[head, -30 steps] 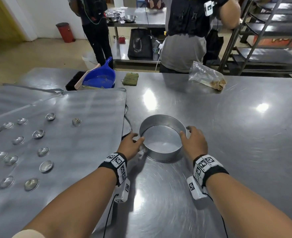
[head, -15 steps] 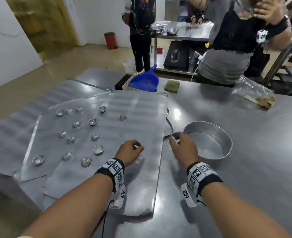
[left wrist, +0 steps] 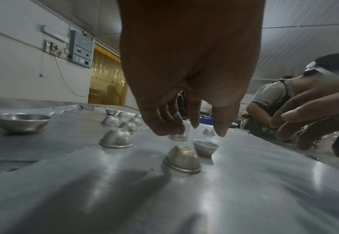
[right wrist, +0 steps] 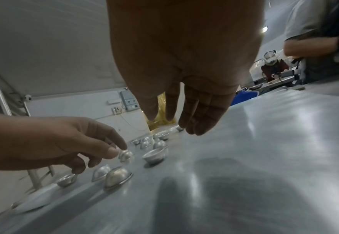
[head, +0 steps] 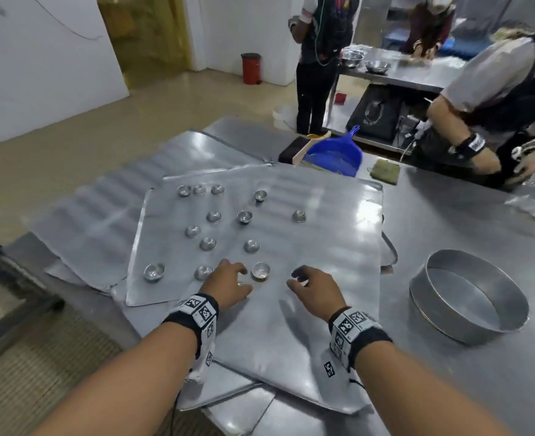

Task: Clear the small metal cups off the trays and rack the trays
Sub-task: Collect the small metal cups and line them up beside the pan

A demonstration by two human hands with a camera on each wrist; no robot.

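- We have moved both hands off the pan [head: 467,297] at right to the tray [head: 323,240], frame centre.
- Left hand [head: 228,286] and right hand [head: 315,289] hover loosely spread, holding nothing.
- Cups [head: 261,271] remain on the tray; clearing starts now.

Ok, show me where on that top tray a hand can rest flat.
Bare: the top tray's right side, between the right hand and its right edge facing the round pan, and the near strip by the wrists. Crowded: the left half, dotted with small metal cups, where the left hand hovers.
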